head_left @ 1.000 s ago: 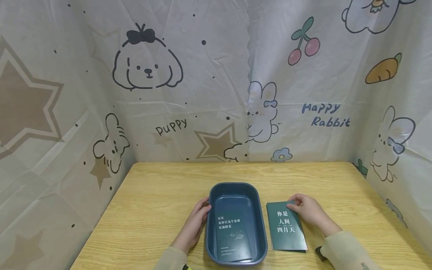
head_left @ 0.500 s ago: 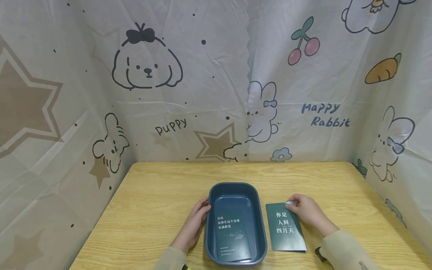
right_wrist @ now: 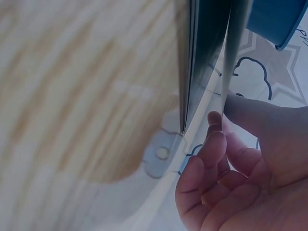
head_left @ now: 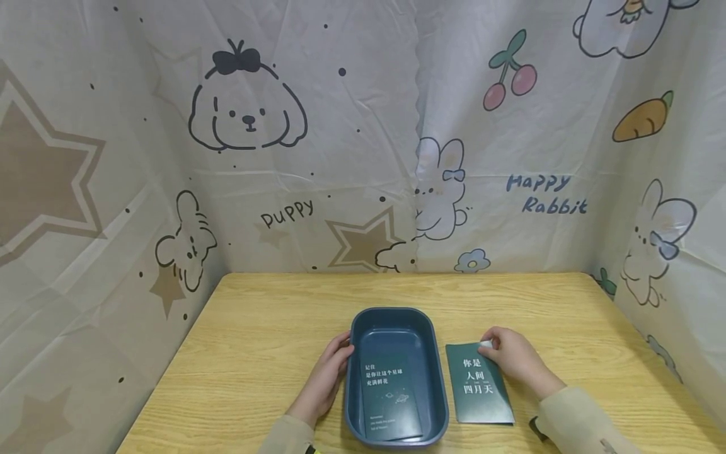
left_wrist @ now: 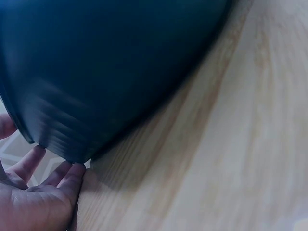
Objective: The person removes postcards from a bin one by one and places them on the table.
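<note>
A deep blue rectangular tray (head_left: 394,328) stands on the table, with a dark green printed card (head_left: 391,403) lying in its near part. My left hand (head_left: 326,375) holds the tray's left side. In the left wrist view, its fingertips (left_wrist: 77,168) touch the outer wall and the thumb is at the rim. My right hand (head_left: 513,356) pinches the upper right corner of another green printed card (head_left: 479,403), right of the tray. In the right wrist view, the pinched card (right_wrist: 236,48) bends up, apart from a thin dark stack (right_wrist: 187,62) beneath it.
The wooden table (head_left: 272,328) reaches back to a pale curtain (head_left: 340,157) with cartoon prints, which also hangs on both sides. A dark band (head_left: 537,427) shows at the right sleeve (head_left: 578,419).
The card's pinched corner is lifted and bent a little more, and its top edge has shifted slightly left and toward me. The left hand and tray stay in place.
</note>
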Tool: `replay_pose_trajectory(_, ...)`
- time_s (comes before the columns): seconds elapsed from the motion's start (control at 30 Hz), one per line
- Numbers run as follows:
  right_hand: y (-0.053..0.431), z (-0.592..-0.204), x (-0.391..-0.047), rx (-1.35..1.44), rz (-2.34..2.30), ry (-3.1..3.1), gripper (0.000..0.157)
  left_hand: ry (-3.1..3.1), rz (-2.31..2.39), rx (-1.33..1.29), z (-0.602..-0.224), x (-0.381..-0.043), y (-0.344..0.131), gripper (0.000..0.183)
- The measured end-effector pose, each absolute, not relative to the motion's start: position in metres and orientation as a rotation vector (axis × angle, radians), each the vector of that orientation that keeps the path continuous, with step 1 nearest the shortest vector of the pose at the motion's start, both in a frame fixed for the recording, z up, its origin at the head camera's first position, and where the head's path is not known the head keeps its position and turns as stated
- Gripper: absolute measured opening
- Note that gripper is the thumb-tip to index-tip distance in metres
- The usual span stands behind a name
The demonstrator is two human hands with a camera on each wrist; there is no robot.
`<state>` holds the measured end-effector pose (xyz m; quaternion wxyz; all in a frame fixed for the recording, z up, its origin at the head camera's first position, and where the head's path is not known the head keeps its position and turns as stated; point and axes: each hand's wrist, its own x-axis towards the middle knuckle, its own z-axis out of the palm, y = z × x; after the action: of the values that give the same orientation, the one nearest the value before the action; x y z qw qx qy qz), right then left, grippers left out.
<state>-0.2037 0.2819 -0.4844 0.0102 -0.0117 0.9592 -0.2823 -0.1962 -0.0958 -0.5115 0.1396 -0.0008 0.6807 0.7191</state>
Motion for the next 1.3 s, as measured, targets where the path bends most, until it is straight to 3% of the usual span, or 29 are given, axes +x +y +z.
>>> replay_pose_trajectory(1.3,0.2774,-0.4834,-0.2024,-0.059,-0.696,3.056,0.019,1.966,2.097,0.014,-0.5098,-0.1948,-0.0946,0.058)
